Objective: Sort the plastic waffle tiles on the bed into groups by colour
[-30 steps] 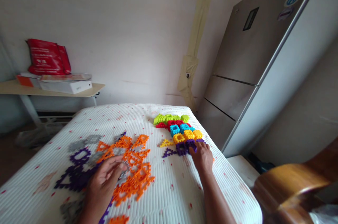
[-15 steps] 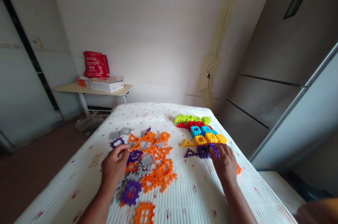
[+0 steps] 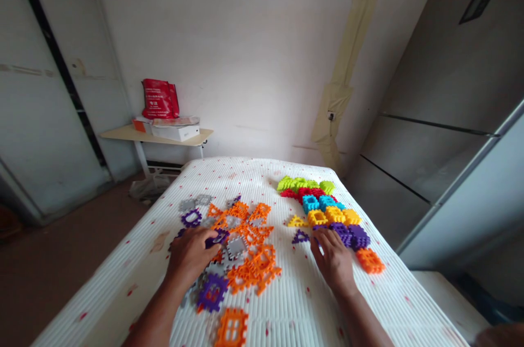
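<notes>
Your left hand [image 3: 190, 253] brackets a purple notched plastic piece [image 3: 221, 236]; your right hand [image 3: 336, 261] touches square purple plastic blocks [image 3: 342, 232]. Pinching or merely touching — I can't tell for either.

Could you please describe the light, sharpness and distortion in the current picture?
Head view: the wall is brightest near its middle, the floor at left dark; head view: the fridge leans, perhaps from a wide lens; head view: small print on the red bag is too blurred to read.
</notes>
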The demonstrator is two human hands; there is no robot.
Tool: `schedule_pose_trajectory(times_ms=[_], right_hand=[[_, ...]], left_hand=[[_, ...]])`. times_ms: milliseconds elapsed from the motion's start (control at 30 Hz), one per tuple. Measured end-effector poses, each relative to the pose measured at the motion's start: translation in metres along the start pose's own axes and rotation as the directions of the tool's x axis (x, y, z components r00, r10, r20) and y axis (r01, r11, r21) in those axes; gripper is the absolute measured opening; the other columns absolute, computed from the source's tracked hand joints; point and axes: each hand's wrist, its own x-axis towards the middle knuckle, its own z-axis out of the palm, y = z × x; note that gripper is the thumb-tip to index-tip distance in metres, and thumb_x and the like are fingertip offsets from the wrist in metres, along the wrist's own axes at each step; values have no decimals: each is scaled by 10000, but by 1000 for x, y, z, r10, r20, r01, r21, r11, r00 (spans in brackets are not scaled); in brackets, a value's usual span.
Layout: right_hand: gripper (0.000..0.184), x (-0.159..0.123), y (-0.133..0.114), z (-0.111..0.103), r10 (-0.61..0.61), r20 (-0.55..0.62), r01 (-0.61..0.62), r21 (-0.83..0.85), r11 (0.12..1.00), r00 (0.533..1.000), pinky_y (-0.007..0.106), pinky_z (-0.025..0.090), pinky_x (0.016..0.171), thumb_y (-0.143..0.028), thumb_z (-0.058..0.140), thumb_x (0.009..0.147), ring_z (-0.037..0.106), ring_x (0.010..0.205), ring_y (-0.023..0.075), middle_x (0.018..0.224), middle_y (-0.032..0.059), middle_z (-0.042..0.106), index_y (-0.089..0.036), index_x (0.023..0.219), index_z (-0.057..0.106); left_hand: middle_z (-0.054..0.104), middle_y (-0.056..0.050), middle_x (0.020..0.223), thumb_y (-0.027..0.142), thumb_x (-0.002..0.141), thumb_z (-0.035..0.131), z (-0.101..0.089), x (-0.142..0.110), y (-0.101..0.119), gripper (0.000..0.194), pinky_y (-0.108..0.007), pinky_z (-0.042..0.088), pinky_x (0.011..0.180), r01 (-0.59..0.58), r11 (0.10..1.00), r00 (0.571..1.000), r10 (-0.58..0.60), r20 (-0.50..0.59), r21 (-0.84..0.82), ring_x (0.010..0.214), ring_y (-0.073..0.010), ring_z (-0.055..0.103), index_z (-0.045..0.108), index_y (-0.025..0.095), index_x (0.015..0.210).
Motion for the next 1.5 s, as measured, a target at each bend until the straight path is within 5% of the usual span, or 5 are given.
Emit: schedule_pose_trajectory(times_ms=[200,500,833,1200,1500], right_hand=[[199,0,-2,0,13,-2,-13,29,999,1000,314,476,747,-227,439,929,597,823,197,867,75,653,-180,882,627],[177,0,-2,2,-5,-10,6,70,998,1000,311,474,739,-201,445,925,588,805,189,848,72,640,-172,869,610],[196,7,-52,7,-50,-1,48,277,960,999,327,509,812,-214,514,889,603,938,200,982,81,654,-189,1074,575],[334,14,-106,10,-42,154,-34,460,888,987,345,509,806,-315,535,856,561,943,215,1065,102,610,-183,1163,548],[251,12,-65,3,42,-28,-39,111,993,999,378,475,836,-280,525,873,592,944,224,1049,107,655,-178,1090,596]], left_hand=[[693,-41,895,251,683,568,0,-3,8,157,-349,396,781,-72,984,996,61,71,163,930,-250,592,711,269,747],[717,-63,812,442,673,536,2,4,0,316,-348,481,771,117,920,956,-207,-209,-373,787,-241,630,702,202,796],[707,-41,749,480,567,706,9,-10,31,498,-274,508,629,223,542,953,-294,66,-810,680,-185,635,678,137,928],[694,-26,760,407,617,694,31,-29,62,349,-292,517,689,290,513,953,-78,292,-808,727,-192,644,653,169,870],[672,-12,777,461,640,682,30,-28,59,461,-280,521,708,276,526,957,-67,284,-804,745,-188,650,591,182,995]])
